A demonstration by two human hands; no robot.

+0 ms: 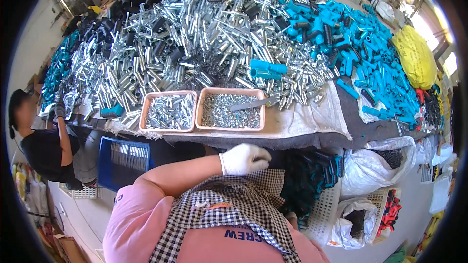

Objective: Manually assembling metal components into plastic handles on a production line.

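My left hand (246,159), in a white knit glove, is in front of my body, just below the table's near edge. Its fingers are curled inward, and whatever they may hold is hidden. My right hand does not show. Close by on the right, dark teal-and-black tool handles (312,175) are heaped in a white plastic crate (324,212). Ahead of my left hand stand two pink trays at the table edge. The left tray (142,117) holds short metal sleeves, and the right tray (198,117) holds small metal parts with a flat metal strip (251,103) lying across it.
Metal tubes (141,68) cover the table in a large heap, with bright teal plastic handles (375,75) on the right. A yellow sack (414,56) stands beyond them. Below are a blue crate (109,165) and white sacks (370,170). A co-worker (46,148) is at left.
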